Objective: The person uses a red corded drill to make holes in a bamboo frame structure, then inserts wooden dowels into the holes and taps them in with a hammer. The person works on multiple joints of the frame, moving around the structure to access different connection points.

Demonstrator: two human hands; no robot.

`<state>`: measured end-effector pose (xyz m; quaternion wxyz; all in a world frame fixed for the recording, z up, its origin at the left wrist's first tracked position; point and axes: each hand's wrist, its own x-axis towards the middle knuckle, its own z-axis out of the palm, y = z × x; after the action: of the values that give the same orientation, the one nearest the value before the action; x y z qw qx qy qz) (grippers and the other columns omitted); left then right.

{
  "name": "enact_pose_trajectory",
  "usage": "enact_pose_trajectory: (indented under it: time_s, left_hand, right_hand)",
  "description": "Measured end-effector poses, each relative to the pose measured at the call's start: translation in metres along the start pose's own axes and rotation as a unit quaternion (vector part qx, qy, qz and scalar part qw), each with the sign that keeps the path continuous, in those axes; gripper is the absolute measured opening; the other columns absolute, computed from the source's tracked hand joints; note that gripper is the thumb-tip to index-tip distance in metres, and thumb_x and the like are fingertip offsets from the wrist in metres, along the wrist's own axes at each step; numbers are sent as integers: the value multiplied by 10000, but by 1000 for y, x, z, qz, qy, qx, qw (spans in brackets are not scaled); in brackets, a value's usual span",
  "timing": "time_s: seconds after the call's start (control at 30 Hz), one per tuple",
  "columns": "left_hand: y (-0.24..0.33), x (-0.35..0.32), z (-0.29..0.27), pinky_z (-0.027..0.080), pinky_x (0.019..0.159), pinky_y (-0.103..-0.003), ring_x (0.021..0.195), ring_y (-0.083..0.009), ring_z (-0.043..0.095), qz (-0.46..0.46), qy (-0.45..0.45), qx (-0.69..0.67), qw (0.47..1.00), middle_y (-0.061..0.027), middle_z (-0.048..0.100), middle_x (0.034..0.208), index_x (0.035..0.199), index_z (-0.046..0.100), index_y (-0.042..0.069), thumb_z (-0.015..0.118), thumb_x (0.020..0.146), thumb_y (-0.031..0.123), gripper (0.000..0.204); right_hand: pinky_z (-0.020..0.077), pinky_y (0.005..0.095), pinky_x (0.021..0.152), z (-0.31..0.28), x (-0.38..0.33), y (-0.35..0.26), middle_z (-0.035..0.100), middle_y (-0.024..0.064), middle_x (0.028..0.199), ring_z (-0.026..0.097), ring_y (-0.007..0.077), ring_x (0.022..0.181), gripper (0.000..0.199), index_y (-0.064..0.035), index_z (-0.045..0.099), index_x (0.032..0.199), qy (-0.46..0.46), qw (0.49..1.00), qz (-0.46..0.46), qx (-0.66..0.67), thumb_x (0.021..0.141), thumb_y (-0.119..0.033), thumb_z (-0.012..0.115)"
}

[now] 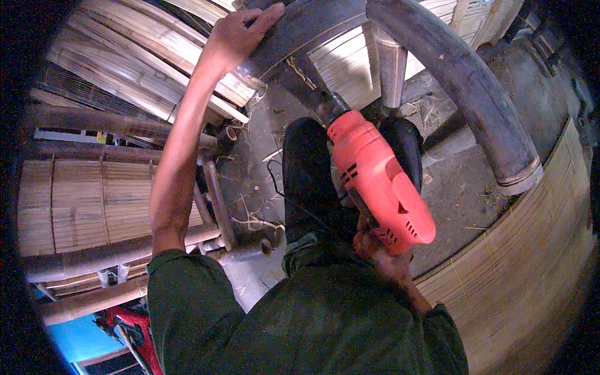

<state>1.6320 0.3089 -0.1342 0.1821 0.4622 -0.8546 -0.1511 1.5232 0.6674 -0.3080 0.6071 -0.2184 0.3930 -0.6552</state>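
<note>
A red power drill (pixel 380 178) lies tilted across the middle of the view. My right hand (pixel 389 257) is closed around its handle, low and close to my body. The drill's dark chuck (pixel 334 106) points up and away, with its front end at a dark bamboo piece (pixel 304 74). Whether a bit goes into the bamboo, I cannot tell. At the top, my left hand (pixel 240 40) grips a thick dark bamboo pole (pixel 306 26), its thumb side showing; the other fingers are partly hidden.
Another thick bamboo pole (pixel 465 75) runs down the right to a cut end. A bamboo upright (pixel 391 69) stands behind it. A woven bamboo panel (pixel 519 269) covers the lower right. Bamboo frames (pixel 94 200) and split strips (pixel 134 50) are at left. Debris litters the floor (pixel 256 181).
</note>
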Motion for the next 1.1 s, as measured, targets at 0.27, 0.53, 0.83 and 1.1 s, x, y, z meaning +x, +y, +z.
enact_pose_trajectory:
  time_s: [0.27, 0.53, 0.83, 1.1]
  left_hand:
    - [-4, 0, -3, 467, 715, -307, 728, -141, 591, 11, -12, 40, 999, -103, 662, 806, 951, 666, -4, 483, 904, 542, 578]
    - [-3, -2, -1, 473, 657, -332, 650, -200, 605, 27, 16, 16, 999, -144, 632, 695, 911, 675, 44, 510, 863, 593, 575]
    - [-11, 1, 0, 468, 630, -322, 611, -176, 566, 51, 30, 16, 998, -121, 619, 662, 869, 676, 36, 512, 859, 600, 588]
    - [-14, -1, 0, 464, 619, -336, 606, -187, 573, 53, 38, 11, 998, -125, 610, 651, 858, 675, 39, 512, 852, 607, 591]
  right_hand:
    - [399, 279, 494, 3, 5, 1, 541, 57, 796, 501, 135, 587, 279, 0, 495, 1073, 49, 998, -16, -36, 823, -74, 594]
    - [517, 310, 700, -6, -3, 12, 578, 109, 961, 591, 201, 838, 362, 10, 469, 1163, 60, 997, 22, -40, 817, 34, 574]
    - [516, 307, 792, -2, -9, 5, 580, 108, 1044, 588, 191, 912, 395, 3, 477, 1161, 64, 996, 5, -67, 803, 6, 644]
    - [506, 287, 714, 6, -8, -4, 604, 73, 943, 595, 158, 827, 323, -8, 537, 1076, 95, 982, -16, -165, 786, -35, 678]
